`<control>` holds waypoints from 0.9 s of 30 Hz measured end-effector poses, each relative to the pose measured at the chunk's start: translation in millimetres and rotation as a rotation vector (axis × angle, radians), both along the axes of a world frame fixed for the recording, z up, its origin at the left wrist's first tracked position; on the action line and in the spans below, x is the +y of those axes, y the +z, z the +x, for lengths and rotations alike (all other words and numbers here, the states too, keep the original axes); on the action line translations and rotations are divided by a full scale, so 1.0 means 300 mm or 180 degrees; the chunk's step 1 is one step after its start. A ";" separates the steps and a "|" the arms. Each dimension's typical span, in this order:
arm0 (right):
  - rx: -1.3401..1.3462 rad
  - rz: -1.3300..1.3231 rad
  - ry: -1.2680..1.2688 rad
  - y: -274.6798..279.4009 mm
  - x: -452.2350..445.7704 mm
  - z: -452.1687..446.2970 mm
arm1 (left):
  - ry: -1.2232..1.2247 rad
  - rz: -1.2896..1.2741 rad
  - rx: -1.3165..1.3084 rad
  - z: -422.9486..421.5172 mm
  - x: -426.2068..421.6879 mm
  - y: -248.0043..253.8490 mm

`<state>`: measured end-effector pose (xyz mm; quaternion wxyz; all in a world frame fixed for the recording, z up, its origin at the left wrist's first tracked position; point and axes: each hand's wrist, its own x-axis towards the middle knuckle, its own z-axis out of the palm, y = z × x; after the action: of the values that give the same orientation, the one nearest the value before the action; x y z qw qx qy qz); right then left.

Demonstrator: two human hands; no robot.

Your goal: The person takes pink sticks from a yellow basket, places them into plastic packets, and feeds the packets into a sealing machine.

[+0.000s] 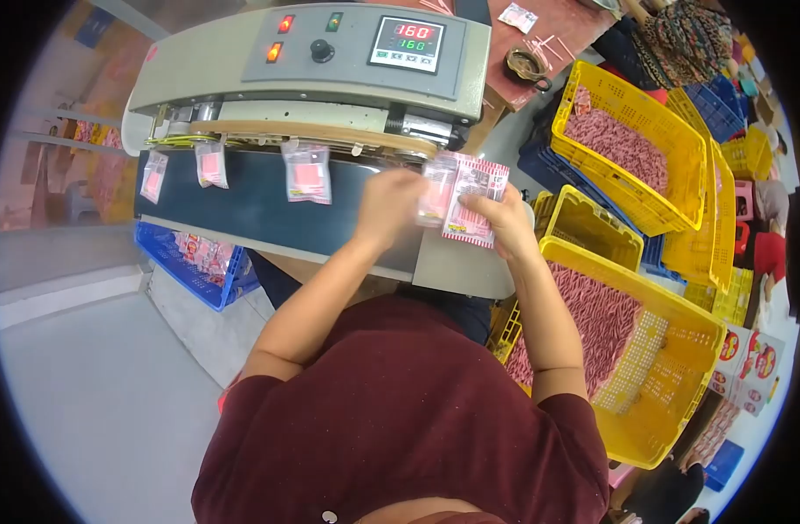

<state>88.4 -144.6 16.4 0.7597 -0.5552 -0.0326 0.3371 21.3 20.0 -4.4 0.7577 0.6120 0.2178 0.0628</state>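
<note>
My right hand [509, 220] grips a pink-and-white striped candy packet [477, 203], thumb across its front; whether more packets lie behind it is hidden. Beside it, my left hand [389, 205], smeared by motion, has its fingers closed at the edge of another small clear packet [436, 194]. Both hands are at the right end of a band sealing machine [308, 65]. Three packets hang along its sealing band: one nearest my left hand [308, 175], one further left [212, 165] and one at the far left [154, 177].
Below the band runs a dark conveyor belt [243, 205]. A blue crate [183, 267] with packets stands under its left end. On the right are a yellow crate [679, 367] and another yellow crate [692, 144], both with pink sticks. A red table [552, 22] is behind; other people are at right.
</note>
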 end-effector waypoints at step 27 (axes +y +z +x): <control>-0.0175 -0.0080 0.0003 -0.027 0.016 0.002 | 0.1212 0.1007 -0.0183 -0.111 0.128 -0.033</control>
<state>89.1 -139.9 8.3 0.7513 -0.5737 -0.0495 0.3225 -12.1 58.5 -14.3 0.6328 0.6689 0.2950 0.2552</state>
